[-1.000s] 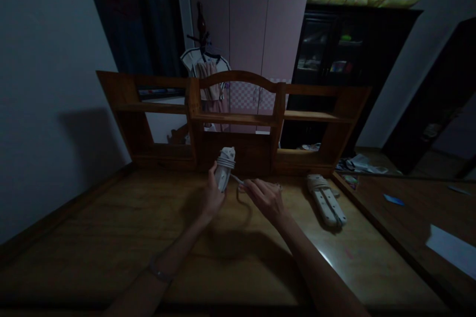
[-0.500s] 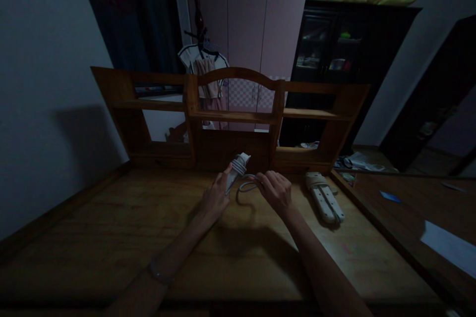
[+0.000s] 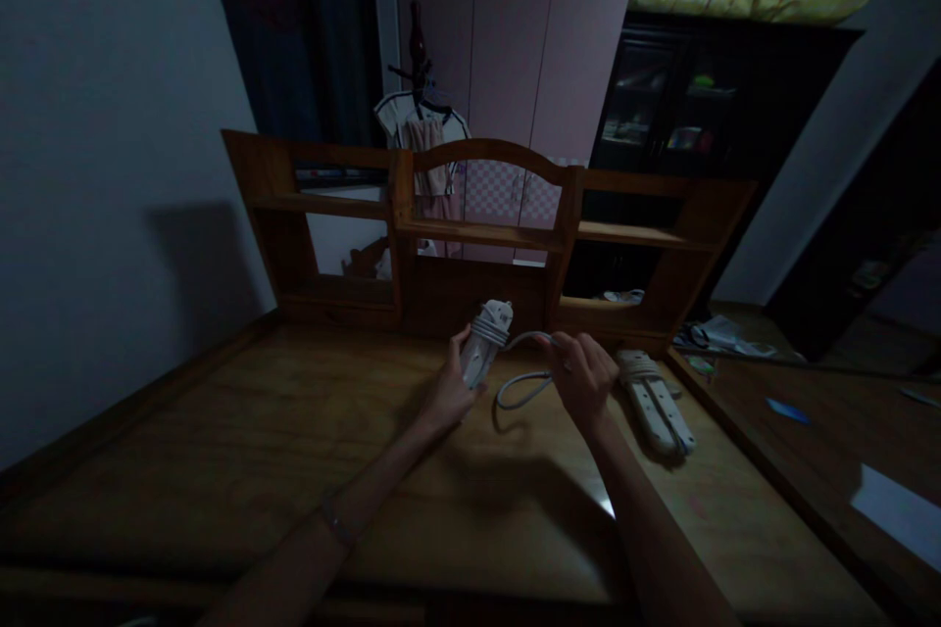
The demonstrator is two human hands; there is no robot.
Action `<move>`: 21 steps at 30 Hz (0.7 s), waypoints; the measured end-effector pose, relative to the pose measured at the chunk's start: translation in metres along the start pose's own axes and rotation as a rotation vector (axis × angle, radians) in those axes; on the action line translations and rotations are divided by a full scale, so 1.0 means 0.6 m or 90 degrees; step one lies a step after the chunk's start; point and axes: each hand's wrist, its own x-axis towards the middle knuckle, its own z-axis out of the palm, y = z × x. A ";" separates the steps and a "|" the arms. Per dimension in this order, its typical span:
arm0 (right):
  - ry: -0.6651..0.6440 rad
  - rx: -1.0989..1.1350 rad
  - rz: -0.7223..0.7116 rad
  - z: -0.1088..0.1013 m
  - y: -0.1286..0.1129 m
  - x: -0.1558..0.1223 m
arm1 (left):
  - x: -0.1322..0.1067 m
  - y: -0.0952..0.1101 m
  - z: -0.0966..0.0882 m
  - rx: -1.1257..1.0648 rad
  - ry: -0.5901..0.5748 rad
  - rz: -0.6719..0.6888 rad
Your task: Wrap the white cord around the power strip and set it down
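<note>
White power strip [image 3: 477, 364] is up off the wooden desk [image 3: 294, 451], about mid-desk in front of the shelf unit [image 3: 477, 233], tilted w/ its far end raised. L hand [image 3: 450, 394] grasps the lower body, thumb along one side; R hand [image 3: 586, 370] is closed in a fist on the grey cord [image 3: 523, 402], off to the right. Cord's wrapped several turns round the strip's upper part; one length runs from there to the R fist, and a slack loop hangs below it, over the desk (can't tell if it touches). Handling, my guess: strip is fairly light, a one-hand hold, rigid plastic casing, smooth & maybe a bit slippery, not esp. fragile but wouldn't like a drop. Cord looks bendy but springy, so it'd hold a curve & push back vs. tight bends. Best grip: bare casing below the wraps, fingers & thumb on the long sides, clear of the turns; take the cord near the wraps for control, no hard yanks where it enters the casing. 2nd power strip [image 3: 660, 413], also cord-wrapped, lies on the desk just beyond the R hand.
</note>
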 end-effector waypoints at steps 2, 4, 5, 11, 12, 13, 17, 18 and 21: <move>-0.008 0.011 -0.047 -0.005 -0.015 0.002 | 0.001 -0.004 0.000 -0.020 -0.005 -0.016; -0.019 0.020 -0.097 -0.008 -0.028 0.003 | 0.001 -0.002 -0.001 0.000 0.003 -0.009; -0.026 0.024 -0.122 -0.010 -0.034 0.002 | 0.001 0.000 -0.003 0.026 0.006 0.005; -0.128 0.075 -0.206 -0.005 -0.054 -0.005 | -0.005 0.013 -0.019 0.261 -0.060 0.057; -0.149 0.082 -0.213 -0.003 -0.055 -0.006 | -0.006 0.014 -0.022 0.289 -0.075 0.071; -0.167 0.088 -0.221 -0.001 -0.056 -0.008 | -0.007 0.015 -0.025 0.310 -0.091 0.093; -0.205 0.114 -0.219 0.006 -0.049 -0.010 | -0.013 0.020 -0.032 0.361 -0.174 0.192; -0.206 0.117 -0.200 0.007 -0.044 -0.010 | -0.014 0.021 -0.032 0.378 -0.193 0.206; -0.206 0.109 -0.119 0.006 -0.025 -0.007 | -0.014 0.024 -0.034 0.445 -0.231 0.224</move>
